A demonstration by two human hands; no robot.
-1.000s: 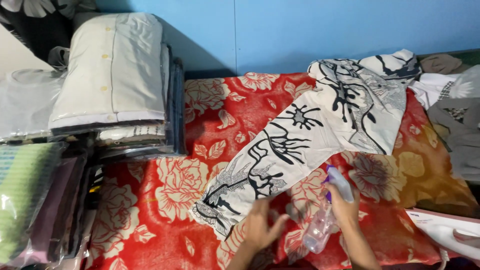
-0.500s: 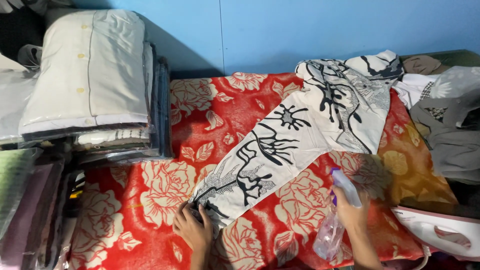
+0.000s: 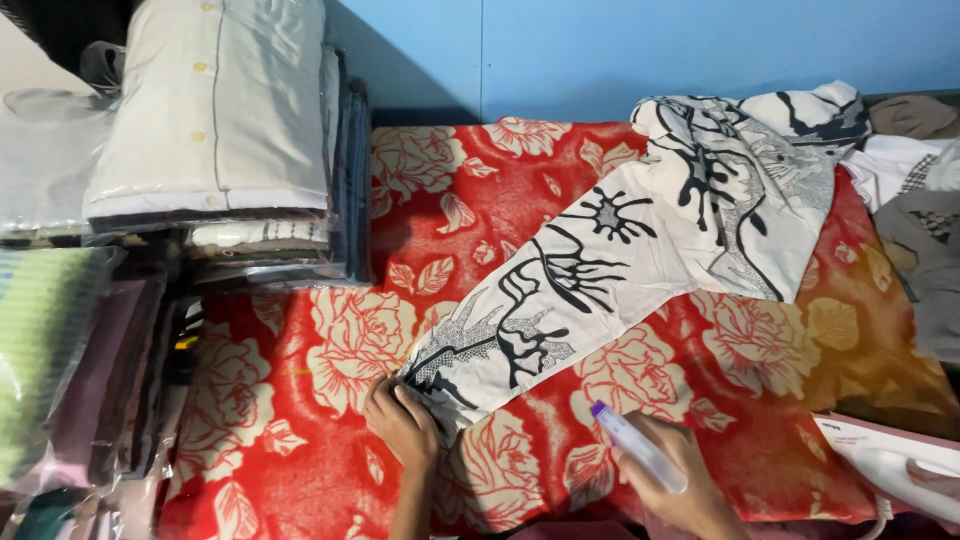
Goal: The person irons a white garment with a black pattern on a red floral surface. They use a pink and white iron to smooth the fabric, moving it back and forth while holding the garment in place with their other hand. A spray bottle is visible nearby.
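The red blanket with rose pattern (image 3: 330, 340) covers the whole work surface under both hands. On it lies the white garment with black branch print (image 3: 620, 250), a long piece. Its long axis runs on a diagonal: from the left hand (image 3: 402, 425) it goes up and away to the right, toward the blue wall (image 3: 650, 50), where the wider part of the cloth is bunched.

The left hand is the nearer one to the garment. Its fingers (image 3: 420, 400) are curled down on the near narrow end of the cloth, and they seem to pinch or press the edge; how firm the hold is, one cannot tell. The rest of the garment lies beyond these fingers, up and to the right.

The right hand (image 3: 675, 480) is just to the near side of the cloth, not touching it. It is closed around a clear spray bottle with purple tip (image 3: 635, 445), and the tip points up-left, toward the garment's lower edge.

Beside the right hand, farther right, a white iron (image 3: 900, 475) rests. To the left of the left hand, well apart, folded shirts in plastic bags (image 3: 210, 120) are stacked.
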